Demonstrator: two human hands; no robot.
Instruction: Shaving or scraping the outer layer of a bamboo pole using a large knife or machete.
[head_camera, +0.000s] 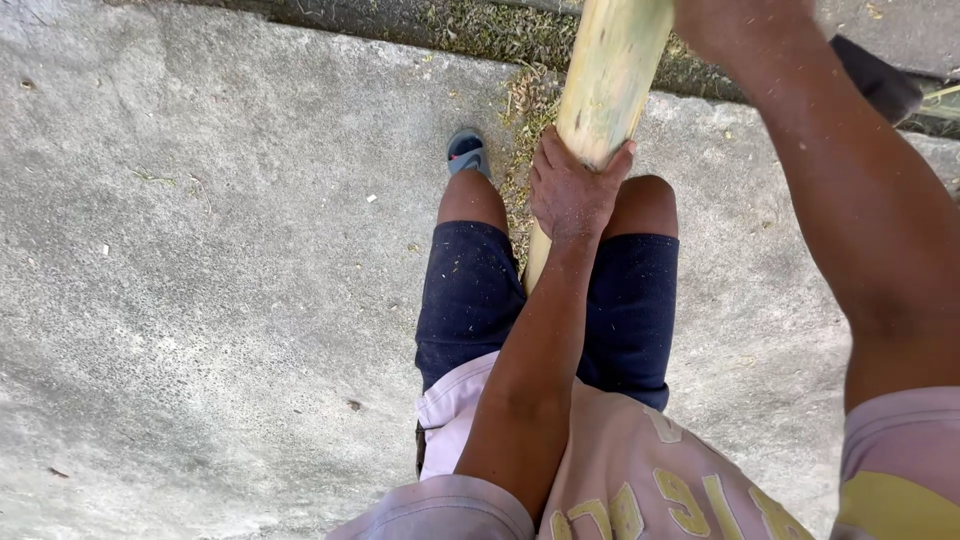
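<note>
The fingers of the left hand are wrapped around a thick, pale yellow-green bamboo pole, clenched on it just above the knees. The pole is held steeply upright between the legs, its lower part passing behind the hand and down between the dark blue shorts; it appears to be steadied this way so that it does not swing. The right hand is raised at the far edge of the view, close against the pole's upper part, but it is cut off by the frame, so whether its fingers are closed on the pole cannot be told. The pole's top and foot are both out of sight. A grey sandal is seen on the one visible foot; the other foot is hidden. All around lies rough concrete ground, with a strip of grass and debris at the far side. A dark object at the far right is too partial to identify.
</note>
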